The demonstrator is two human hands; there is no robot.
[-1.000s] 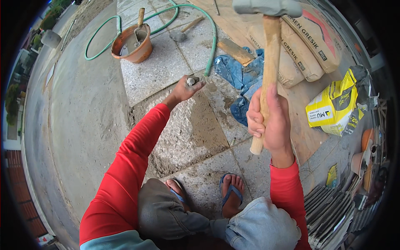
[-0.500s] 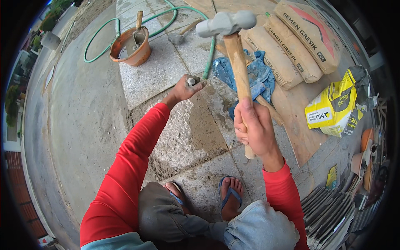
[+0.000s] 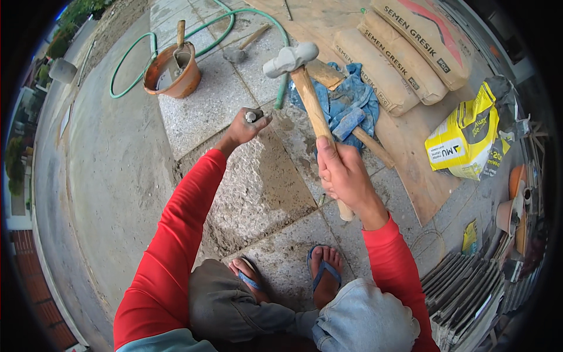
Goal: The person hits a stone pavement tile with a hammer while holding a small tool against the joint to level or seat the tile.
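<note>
My right hand (image 3: pixel 346 176) is wrapped around the wooden handle of a ball-peen hammer (image 3: pixel 309 98). The hammer's grey head is raised, up and to the right of my left hand (image 3: pixel 239 130). That left hand is closed around a chisel (image 3: pixel 251 117) with only its round metal butt showing; its lower end is hidden by the hand. Beneath lies a recessed square of rough, chipped mortar (image 3: pixel 252 193) among speckled floor tiles (image 3: pixel 193 120). Hammer and chisel are apart.
An orange bucket (image 3: pixel 190 82) with a trowel stands far left beside a green hose (image 3: pixel 286 44). A blue cloth (image 3: pixel 363 88) and a mallet (image 3: pixel 350 122) lie right of the hammer. Cement bags (image 3: pixel 404 64) rest on plywood (image 3: pixel 437 196); a yellow bag (image 3: pixel 460 144) stands nearby.
The hammer has come down and to the left, its head tilting nearer my left hand. My left hand keeps its hold on the chisel, and the whole view has shifted slightly.
</note>
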